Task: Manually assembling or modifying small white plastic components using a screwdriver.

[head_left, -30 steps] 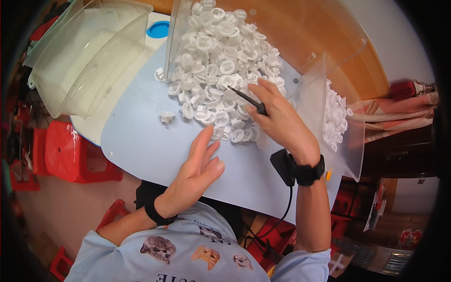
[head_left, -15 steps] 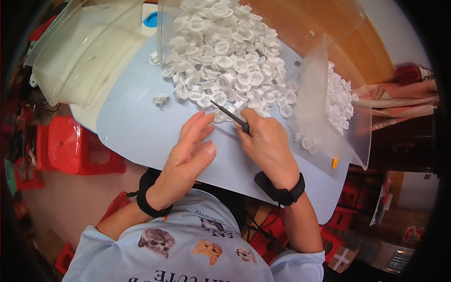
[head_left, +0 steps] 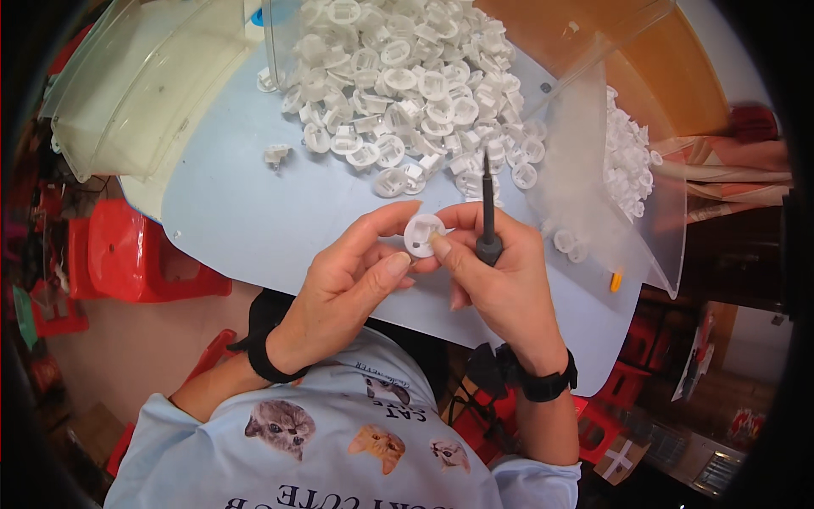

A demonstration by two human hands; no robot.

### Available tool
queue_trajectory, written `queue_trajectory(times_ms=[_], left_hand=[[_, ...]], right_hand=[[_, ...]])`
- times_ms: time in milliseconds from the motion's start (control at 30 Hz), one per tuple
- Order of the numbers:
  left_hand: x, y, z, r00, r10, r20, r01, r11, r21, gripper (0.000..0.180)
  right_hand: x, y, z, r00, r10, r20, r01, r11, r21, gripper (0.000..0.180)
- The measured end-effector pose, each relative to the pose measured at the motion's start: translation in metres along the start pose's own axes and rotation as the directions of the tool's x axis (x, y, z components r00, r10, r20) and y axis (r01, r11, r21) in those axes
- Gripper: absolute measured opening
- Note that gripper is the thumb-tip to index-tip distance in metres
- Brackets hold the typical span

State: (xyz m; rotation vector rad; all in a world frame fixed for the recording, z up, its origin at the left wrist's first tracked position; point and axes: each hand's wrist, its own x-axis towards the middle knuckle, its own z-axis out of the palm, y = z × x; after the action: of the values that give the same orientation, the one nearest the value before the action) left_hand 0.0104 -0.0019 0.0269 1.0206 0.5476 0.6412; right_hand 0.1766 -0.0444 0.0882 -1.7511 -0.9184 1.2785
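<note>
Between the thumb and index finger of my right hand is a round white plastic part, its flat face with small cut-outs turned up. The same hand also keeps a thin black screwdriver, its tip pointing away from me. My left hand is open beside the part, thumb and fingers apart. Whether its fingertips touch the part I cannot tell. Beyond both hands lies a big heap of similar white parts. One loose part sits left of the heap.
The light-blue tabletop carries the heap. A clear plastic bin with small white pieces stands at right, near a small yellow piece. Clear covers lie far left. A red stool stands on the floor.
My right hand has picked up a round white part and drawn it toward me. The screwdriver has swung from pointing left to pointing away. My left hand has moved right, closer to the part.
</note>
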Motion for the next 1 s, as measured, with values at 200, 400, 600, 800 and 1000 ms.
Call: queue_trajectory(times_ms=[200,400,600,800,1000], left_hand=[[0.003,-0.004,-0.002,0.999,0.031,-0.039,-0.030,0.999,0.031,0.039],[0.005,-0.006,-0.014,1.000,-0.005,0.015,0.004,0.999,0.044,0.037],[0.005,-0.011,-0.014,0.994,0.106,0.004,-0.106,0.992,0.064,0.035],[0.003,-0.015,-0.019,0.988,0.149,-0.034,-0.147,0.987,0.069,0.036],[-0.001,-0.019,-0.014,0.993,0.108,-0.051,-0.114,0.986,-0.120,0.034]], right_hand=[[-0.005,0.017,0.005,0.999,-0.041,0.033,0.036,0.989,0.146,0.015],[-0.003,0.026,0.004,0.995,-0.034,0.091,0.024,0.994,0.111,0.013],[-0.005,0.032,0.017,0.993,-0.121,0.008,0.118,0.982,0.146,0.011],[-0.008,0.026,0.013,0.998,-0.064,-0.023,0.065,0.996,0.061,0.012],[-0.009,0.032,0.024,0.995,-0.095,0.007,0.093,0.987,0.129,0.015]])
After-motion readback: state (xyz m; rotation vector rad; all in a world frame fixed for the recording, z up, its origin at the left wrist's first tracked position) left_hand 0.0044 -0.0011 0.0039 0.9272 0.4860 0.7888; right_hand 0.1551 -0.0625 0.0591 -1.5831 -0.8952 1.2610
